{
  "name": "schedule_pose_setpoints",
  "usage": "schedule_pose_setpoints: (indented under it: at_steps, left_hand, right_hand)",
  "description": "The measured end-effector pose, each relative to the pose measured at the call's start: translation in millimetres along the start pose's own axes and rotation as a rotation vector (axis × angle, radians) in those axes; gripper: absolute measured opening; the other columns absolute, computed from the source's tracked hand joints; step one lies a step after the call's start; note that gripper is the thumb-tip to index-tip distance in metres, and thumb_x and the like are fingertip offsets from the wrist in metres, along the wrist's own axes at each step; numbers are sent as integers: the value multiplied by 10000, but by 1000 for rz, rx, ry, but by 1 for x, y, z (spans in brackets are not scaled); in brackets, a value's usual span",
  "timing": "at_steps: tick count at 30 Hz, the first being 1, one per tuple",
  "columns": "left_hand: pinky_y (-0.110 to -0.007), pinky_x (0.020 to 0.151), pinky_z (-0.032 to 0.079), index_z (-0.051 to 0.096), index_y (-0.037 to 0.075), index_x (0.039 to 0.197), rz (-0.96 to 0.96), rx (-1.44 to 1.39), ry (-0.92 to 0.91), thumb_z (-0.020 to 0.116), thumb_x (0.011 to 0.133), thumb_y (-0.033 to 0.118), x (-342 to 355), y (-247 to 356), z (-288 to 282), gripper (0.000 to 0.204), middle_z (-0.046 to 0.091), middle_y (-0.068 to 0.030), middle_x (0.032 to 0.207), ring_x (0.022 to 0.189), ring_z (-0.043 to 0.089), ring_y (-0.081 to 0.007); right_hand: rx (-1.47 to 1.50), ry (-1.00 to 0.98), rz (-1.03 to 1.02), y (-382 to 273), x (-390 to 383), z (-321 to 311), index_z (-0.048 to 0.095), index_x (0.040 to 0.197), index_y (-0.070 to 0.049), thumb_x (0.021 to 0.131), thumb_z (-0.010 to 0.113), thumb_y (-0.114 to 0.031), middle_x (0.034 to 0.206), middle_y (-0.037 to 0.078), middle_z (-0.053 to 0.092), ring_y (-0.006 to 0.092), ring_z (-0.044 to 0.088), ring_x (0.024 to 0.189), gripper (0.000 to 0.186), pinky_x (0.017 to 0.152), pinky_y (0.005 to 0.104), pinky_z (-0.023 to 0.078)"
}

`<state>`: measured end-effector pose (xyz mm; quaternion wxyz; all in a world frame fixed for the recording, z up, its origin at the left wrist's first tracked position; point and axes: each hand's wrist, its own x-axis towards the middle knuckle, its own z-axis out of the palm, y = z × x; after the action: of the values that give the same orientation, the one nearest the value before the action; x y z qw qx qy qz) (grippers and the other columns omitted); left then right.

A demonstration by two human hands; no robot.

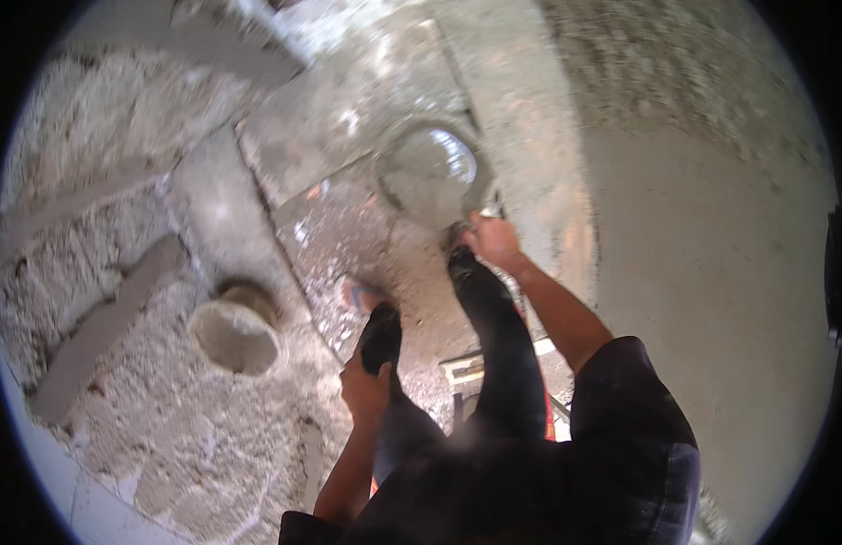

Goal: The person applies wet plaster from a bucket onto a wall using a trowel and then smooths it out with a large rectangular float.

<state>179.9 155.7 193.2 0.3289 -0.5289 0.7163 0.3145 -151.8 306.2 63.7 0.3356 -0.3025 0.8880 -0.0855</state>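
Note:
My right hand [495, 242] is closed beside the near right rim of a round basin [391, 186]. A small light-and-dark piece shows at its fingers, too blurred to name. Inside the basin is a grey, wet-looking mix with a bright reflection. My left hand [364, 391] is bent around my left trouser leg [382, 338], with the thumb against the dark cloth. My right trouser leg [498, 336] reaches forward to the basin's near side. A sandalled foot [362, 295] stands on the gritty floor.
A pale bucket [234, 338] leans at the left on rough ground [157, 427]. A grey block-like strip [112, 327] lies beyond it. Smooth grey surface [702, 300] spreads at the right, with rougher material [684, 64] behind it. Below me is a light wooden piece [463, 368].

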Motion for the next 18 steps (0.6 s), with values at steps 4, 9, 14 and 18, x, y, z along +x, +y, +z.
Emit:
schedule_pose_setpoints:
  at_steps: [4,9,14,18]
  left_hand:
    - [-485,1022,440,464,20,1407,84,-67,1,779,771,378,5,-22,-2,796,575,-238,1312,1213,547,-429]
    - [-448,1064,416,417,-72,1411,191,-275,-23,779,778,438,41,-88,35,890,524,-297,1365,1269,513,-439]
    - [-397,995,466,343,-95,1458,49,-347,-82,762,816,468,1,-131,16,952,532,-288,1348,1200,576,-365]
    - [-393,685,565,337,-50,1477,-197,-777,-93,750,835,486,-32,-222,22,933,541,-224,1316,1018,618,-283]
  right_hand:
    - [14,66,17,-54,-18,-86,572,1068,-49,872,634,-323,844,250,678,438,669,824,342,730,535,531]
    - [-2,350,-147,-138,-111,-224,582,1057,-32,875,668,-248,798,216,679,423,670,790,295,713,499,539]
    - [76,124,-239,-197,-234,-351,610,996,-12,884,673,-251,729,172,659,383,662,703,271,686,473,532]
    - [385,-268,-292,-164,-269,-423,652,999,-27,896,681,-221,763,134,699,257,675,632,222,575,371,544]
